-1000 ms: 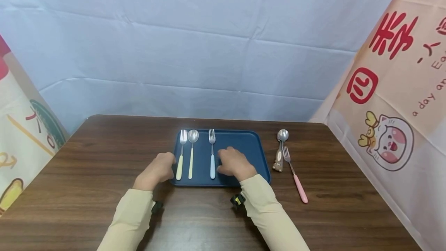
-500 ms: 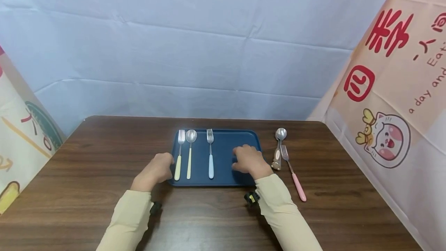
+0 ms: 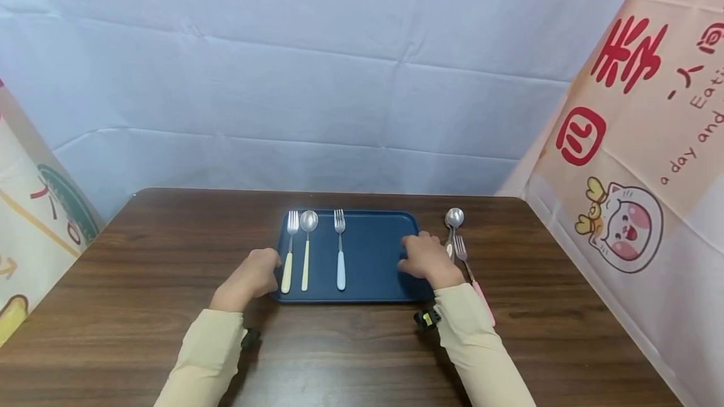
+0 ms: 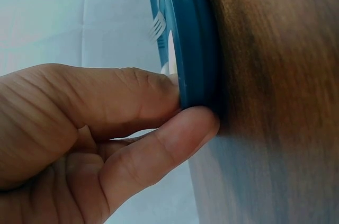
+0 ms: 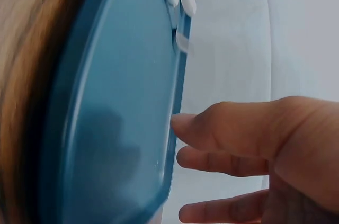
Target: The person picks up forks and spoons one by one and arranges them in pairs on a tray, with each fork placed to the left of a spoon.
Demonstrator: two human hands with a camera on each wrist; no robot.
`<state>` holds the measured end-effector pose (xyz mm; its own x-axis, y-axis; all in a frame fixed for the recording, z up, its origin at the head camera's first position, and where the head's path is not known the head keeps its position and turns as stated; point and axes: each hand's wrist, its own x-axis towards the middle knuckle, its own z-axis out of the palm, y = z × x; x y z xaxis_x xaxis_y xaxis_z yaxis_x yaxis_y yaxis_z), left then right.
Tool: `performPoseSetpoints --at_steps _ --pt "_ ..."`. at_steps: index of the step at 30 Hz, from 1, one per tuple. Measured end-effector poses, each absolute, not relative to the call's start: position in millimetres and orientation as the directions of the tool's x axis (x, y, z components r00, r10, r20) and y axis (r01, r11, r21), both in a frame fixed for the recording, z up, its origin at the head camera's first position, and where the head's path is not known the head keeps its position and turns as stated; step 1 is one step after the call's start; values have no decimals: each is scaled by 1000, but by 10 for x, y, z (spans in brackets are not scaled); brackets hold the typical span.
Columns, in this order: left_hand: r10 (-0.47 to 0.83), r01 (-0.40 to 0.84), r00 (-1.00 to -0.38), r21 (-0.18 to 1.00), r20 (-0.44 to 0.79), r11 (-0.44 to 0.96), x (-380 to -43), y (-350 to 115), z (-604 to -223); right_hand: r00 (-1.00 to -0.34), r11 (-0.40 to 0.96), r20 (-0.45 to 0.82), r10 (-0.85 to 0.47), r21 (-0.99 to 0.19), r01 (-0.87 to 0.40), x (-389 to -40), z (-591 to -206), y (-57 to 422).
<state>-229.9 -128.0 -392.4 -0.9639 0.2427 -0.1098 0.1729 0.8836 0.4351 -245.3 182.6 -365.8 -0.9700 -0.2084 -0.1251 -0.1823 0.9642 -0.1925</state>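
Observation:
A dark blue rectangular tray (image 3: 370,256) lies on the table. On its left part rest a yellow-handled fork (image 3: 287,272), a yellow-handled spoon (image 3: 306,265) and, nearer the middle, a blue-handled fork (image 3: 341,269). My left hand (image 3: 257,274) pinches the tray's left rim between thumb and finger, as the left wrist view (image 4: 198,38) of the tray shows. Above the tray's right side hovers my right hand (image 3: 427,259), its fingers spread apart and holding nothing. In the right wrist view, bare tray surface (image 5: 122,91) lies beside the thumb (image 5: 228,123).
Right of the tray, metal spoons (image 3: 455,217) lie close together, their handles partly behind my right hand. A pink-handled fork (image 3: 460,249) lies beside them, partly covered by my right arm. A pale cloth (image 3: 317,80) hangs behind the table (image 3: 186,237).
My right hand has moved right across the tray, from beside the blue-handled fork to the tray's right side. The left hand stays at the left rim; the cutlery lies as before.

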Motion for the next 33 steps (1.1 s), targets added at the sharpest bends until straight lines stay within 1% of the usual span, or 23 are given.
performPoseSetpoints --at_steps 4,10,18,25,31,33 --pt "249 181 -963 434 -106 883 -2308 -1284 -3935 -973 969 -119 -197 -172 -175 -2481 -3670 1944" --pt "261 194 -960 434 -102 880 -2296 -1274 -3924 -977 975 -154 -146 -190 -116 -2490 -3679 2101" --pt "248 175 -961 431 -119 885 -2293 -1267 -3911 -983 983 -152 -103 -169 -77 -2528 -3737 2217" --pt "246 174 -962 430 -116 886 -2293 -1280 -3919 -984 971 -133 -118 -222 -87 -2558 -3795 2303" --pt "252 180 -960 426 -120 887 -2298 -1286 -3920 -986 963 -155 -58 -269 -14 -2568 -3796 2372" --pt "251 174 -959 428 -129 887 -2301 -1284 -3922 -988 964 -152 -40 -267 2 -2571 -3795 2382"
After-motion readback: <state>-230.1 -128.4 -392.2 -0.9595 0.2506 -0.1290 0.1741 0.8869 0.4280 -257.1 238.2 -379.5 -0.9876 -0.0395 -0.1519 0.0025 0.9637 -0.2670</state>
